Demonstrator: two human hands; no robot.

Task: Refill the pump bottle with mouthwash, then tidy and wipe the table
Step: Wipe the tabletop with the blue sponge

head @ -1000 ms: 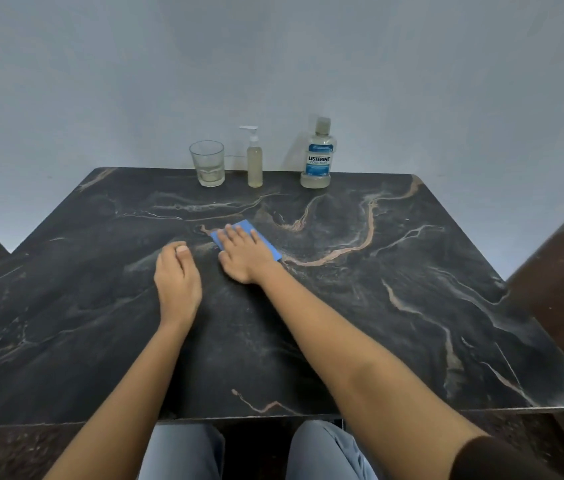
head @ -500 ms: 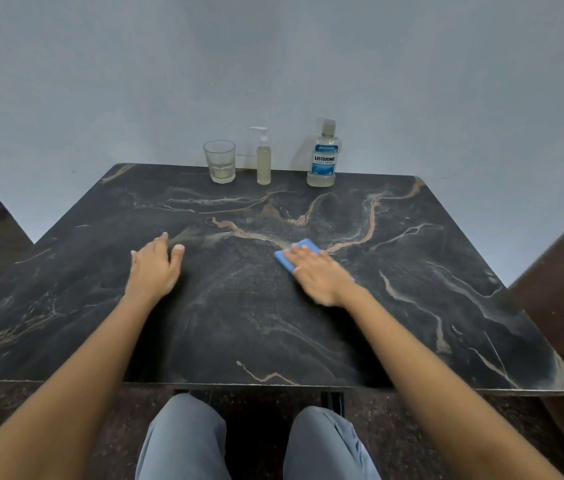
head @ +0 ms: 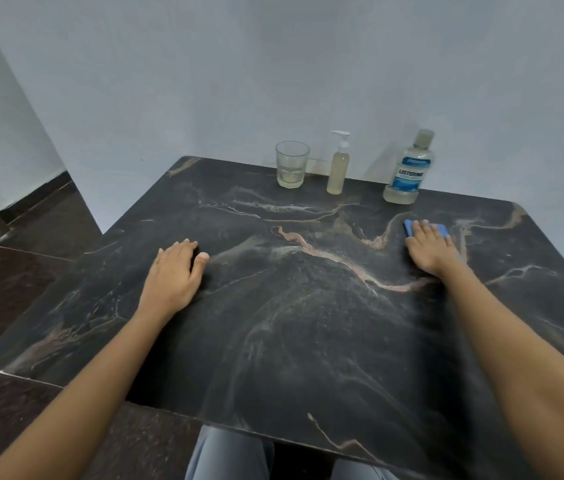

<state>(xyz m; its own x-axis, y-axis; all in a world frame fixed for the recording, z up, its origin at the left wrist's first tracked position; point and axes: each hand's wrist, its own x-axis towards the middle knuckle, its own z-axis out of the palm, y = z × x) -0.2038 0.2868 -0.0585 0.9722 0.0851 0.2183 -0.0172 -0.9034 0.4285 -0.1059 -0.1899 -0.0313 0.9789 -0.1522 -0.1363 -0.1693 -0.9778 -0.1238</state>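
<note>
My right hand [head: 429, 249] presses flat on a blue cloth [head: 409, 227] at the right of the black marble table [head: 291, 341], just in front of the mouthwash bottle [head: 408, 171]; most of the cloth is hidden under the palm. My left hand [head: 173, 275] rests flat on the table's left part, fingers straight, holding nothing. The pump bottle [head: 338, 164], filled with pale yellow liquid, stands at the back edge between a glass [head: 292, 164] and the mouthwash bottle.
The glass holds a little pale liquid at its bottom. A grey wall runs directly behind the three items. Dark floor lies to the left of the table, and my knees show below its front edge.
My right hand has slid the blue cloth from the table's middle to the right and further back. My left hand has stayed pressed on the left part. The camera has turned.
</note>
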